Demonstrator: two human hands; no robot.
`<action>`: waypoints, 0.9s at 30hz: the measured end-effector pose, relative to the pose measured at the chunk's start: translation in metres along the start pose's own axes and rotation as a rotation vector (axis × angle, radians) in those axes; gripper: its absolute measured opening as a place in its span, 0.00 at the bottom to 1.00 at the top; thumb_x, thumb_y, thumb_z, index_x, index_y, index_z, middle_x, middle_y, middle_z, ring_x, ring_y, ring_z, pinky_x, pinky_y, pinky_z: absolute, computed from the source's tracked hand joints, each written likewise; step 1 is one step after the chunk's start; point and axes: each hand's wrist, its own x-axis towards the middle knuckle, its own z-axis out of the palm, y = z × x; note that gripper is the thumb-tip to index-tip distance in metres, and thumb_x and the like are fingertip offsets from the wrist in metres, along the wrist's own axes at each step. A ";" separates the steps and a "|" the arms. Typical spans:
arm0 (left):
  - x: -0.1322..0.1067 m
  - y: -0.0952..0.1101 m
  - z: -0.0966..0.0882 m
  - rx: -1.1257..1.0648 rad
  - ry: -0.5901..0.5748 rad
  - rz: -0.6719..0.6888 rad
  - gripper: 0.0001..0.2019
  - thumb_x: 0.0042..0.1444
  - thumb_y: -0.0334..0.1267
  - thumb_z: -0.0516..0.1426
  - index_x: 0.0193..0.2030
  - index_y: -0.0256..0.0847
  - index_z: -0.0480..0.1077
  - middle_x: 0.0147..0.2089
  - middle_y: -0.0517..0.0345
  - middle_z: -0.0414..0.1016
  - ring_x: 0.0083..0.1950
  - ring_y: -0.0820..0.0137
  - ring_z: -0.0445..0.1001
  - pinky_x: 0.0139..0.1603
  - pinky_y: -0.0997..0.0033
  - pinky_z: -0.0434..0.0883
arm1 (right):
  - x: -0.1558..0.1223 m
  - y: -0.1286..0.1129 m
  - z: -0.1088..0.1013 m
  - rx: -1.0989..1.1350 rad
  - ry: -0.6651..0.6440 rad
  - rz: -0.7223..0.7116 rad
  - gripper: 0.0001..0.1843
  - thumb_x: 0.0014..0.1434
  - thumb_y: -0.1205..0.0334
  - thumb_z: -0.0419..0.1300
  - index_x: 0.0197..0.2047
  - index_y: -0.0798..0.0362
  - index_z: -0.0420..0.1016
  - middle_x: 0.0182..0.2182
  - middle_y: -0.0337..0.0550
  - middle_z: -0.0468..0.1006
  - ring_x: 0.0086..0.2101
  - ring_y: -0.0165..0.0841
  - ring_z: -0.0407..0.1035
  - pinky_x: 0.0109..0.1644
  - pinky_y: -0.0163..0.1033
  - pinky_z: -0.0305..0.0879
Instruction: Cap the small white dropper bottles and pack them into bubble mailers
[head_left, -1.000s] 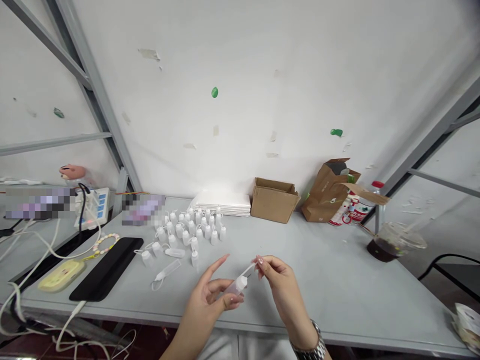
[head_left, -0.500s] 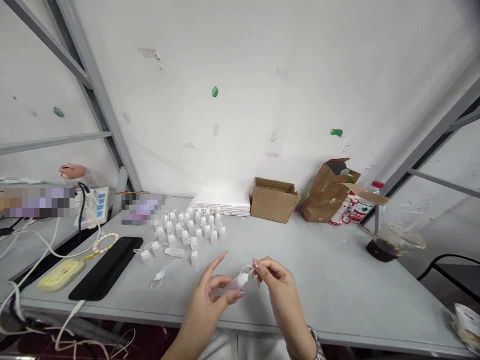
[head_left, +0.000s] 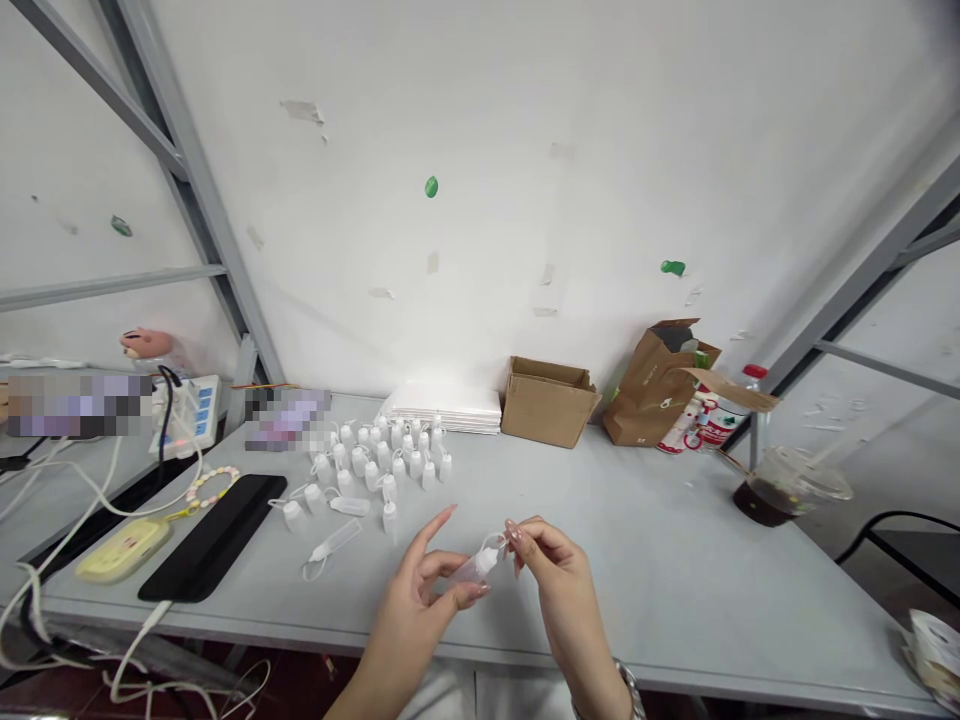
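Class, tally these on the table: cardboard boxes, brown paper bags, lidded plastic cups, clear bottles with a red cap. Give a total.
Cardboard box: 1
Brown paper bag: 1
Lidded plastic cup: 1
Clear bottle with a red cap: 1
Total: 4

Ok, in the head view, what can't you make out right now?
Bottle: the fingers of the right hand hide its tip; the left hand covers its base.
Patches behind the small bottles: pixelated, unreadable.
Paper bag: its walls hide the contents.
Object at lower right: cut off by the frame edge.
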 end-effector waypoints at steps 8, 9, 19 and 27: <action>-0.003 0.003 0.005 -0.038 0.052 0.007 0.38 0.41 0.35 0.63 0.60 0.39 0.56 0.30 0.60 0.75 0.35 0.67 0.73 0.39 0.66 0.72 | -0.001 -0.003 0.001 -0.068 0.017 -0.048 0.14 0.51 0.53 0.62 0.20 0.53 0.72 0.20 0.35 0.65 0.25 0.29 0.61 0.33 0.35 0.58; -0.004 0.003 0.006 -0.041 0.052 0.005 0.38 0.40 0.34 0.63 0.60 0.39 0.56 0.29 0.60 0.75 0.35 0.67 0.73 0.39 0.66 0.72 | -0.001 -0.002 0.001 -0.078 0.015 -0.055 0.14 0.51 0.53 0.62 0.21 0.53 0.72 0.20 0.36 0.66 0.25 0.29 0.61 0.33 0.35 0.58; -0.005 0.000 0.008 -0.070 0.048 -0.028 0.37 0.41 0.37 0.63 0.60 0.40 0.56 0.29 0.58 0.75 0.38 0.64 0.74 0.39 0.65 0.73 | -0.008 0.004 0.007 0.020 0.076 -0.089 0.14 0.52 0.53 0.61 0.22 0.52 0.73 0.19 0.35 0.67 0.26 0.30 0.65 0.38 0.37 0.63; -0.008 0.003 0.011 -0.098 0.047 -0.023 0.34 0.42 0.39 0.63 0.57 0.40 0.58 0.30 0.58 0.75 0.37 0.64 0.75 0.42 0.61 0.73 | -0.009 0.003 0.009 -0.044 0.107 -0.124 0.14 0.52 0.53 0.61 0.21 0.52 0.72 0.20 0.37 0.67 0.26 0.31 0.63 0.33 0.36 0.61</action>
